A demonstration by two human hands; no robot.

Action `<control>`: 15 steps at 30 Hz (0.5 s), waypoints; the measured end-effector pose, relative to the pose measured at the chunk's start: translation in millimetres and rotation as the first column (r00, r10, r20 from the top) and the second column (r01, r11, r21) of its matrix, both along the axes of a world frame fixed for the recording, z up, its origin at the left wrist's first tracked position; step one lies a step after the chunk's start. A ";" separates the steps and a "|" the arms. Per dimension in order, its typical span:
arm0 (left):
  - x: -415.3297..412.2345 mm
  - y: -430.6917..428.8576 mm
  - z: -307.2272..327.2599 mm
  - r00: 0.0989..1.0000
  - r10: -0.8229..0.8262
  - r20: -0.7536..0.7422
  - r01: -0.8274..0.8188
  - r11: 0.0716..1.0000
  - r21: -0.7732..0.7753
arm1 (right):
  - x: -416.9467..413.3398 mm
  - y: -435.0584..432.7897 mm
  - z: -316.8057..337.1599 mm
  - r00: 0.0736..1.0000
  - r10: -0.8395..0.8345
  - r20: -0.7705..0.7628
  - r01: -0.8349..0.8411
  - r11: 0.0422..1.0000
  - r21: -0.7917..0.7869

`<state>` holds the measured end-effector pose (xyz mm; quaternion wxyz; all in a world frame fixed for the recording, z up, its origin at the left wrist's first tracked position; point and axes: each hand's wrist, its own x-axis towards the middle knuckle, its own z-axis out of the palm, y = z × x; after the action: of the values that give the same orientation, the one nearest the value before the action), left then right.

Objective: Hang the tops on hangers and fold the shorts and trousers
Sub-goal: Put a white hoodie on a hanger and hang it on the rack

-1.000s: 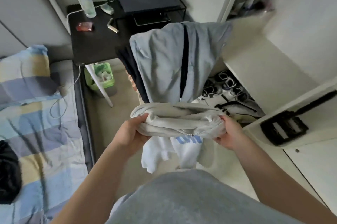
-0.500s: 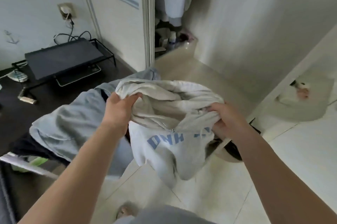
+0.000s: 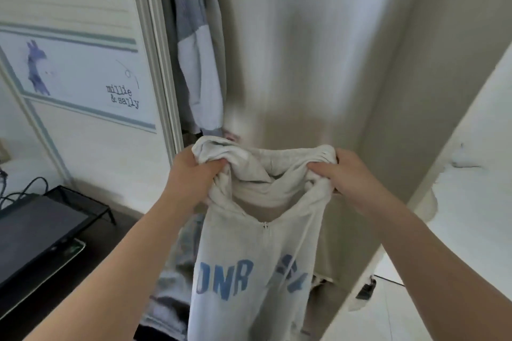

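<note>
Left hand (image 3: pixel 194 174) and right hand (image 3: pixel 346 174) each clench a bunched shoulder of a pale grey zip-up cotton hoodie (image 3: pixel 249 257), which hangs between and below them. Its blue print reads "ONR". Left of the left hand, a white panelled wardrobe door (image 3: pixel 83 124) reads "millie & sally". Below that hand is a dark desk (image 3: pixel 110 232).

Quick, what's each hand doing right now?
Left hand: gripping the bunched top edge of the hoodie.
Right hand: gripping the same hoodie on its other side.
</note>
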<state>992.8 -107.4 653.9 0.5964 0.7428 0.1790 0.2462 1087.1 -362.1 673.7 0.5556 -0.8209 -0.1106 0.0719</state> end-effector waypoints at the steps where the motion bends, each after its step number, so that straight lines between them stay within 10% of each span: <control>1: 8.6 6.4 15.3 0.999 -0.032 0.028 0.031 0.999 0.004 | 3.6 5.4 14.7 0.999 -0.022 0.029 0.022 0.999 0.026; 15: 150.9 29.0 255.4 0.913 -0.210 0.350 0.262 0.959 -0.108 | 87.5 29.5 264.7 0.891 -0.221 0.396 0.201 0.975 0.092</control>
<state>1143.6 -78.4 909.4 0.6984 0.6585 0.0020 0.2804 1174.6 -332.6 938.4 0.5452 -0.8112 -0.1351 -0.1627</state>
